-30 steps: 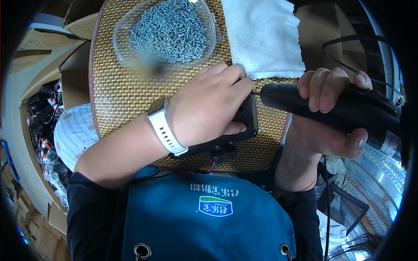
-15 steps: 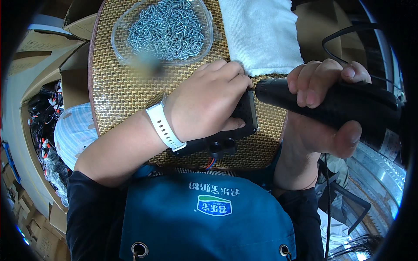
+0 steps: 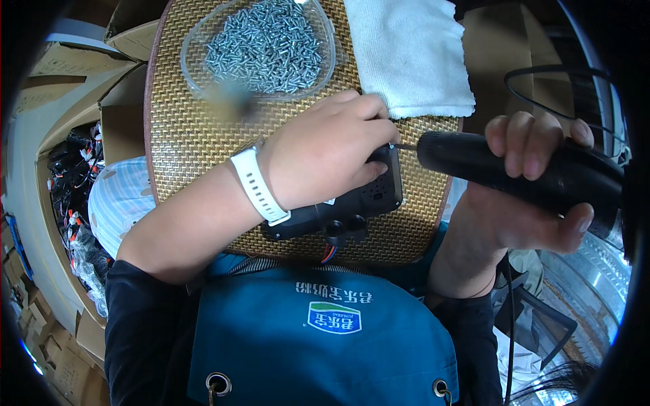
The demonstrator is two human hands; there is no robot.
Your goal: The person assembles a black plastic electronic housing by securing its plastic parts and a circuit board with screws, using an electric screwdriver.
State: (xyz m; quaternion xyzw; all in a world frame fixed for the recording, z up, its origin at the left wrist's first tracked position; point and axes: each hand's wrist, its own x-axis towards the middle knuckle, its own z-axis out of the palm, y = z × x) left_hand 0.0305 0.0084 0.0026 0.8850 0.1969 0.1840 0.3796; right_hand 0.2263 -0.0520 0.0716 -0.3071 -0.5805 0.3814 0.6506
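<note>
My left hand (image 3: 332, 145), with a white band at the wrist, lies over a black plastic housing (image 3: 379, 196) on the woven tabletop. Its fingers are curled at the housing's far right corner and its thumb presses on top; much of the housing is hidden beneath. Two round black stubs and coloured wires show at the near side. In my right hand (image 3: 521, 183) is a black electric screwdriver (image 3: 460, 154), held level, its thin bit pointing left at that corner beside my left fingertips. Whether those fingertips also pinch a screw is hidden.
A clear plastic tub of small silver screws (image 3: 267, 51) stands at the far left of the tabletop (image 3: 172, 135). Beside it lies a white cloth (image 3: 409, 57). Cardboard boxes flank the table, one with bundled wired parts (image 3: 71, 176). A black cable (image 3: 509, 325) hangs at the right.
The screwdriver and my right hand have moved right and slightly nearer, exposing more of the bit. My left fingers have shifted a little, and more of the housing's right end shows.
</note>
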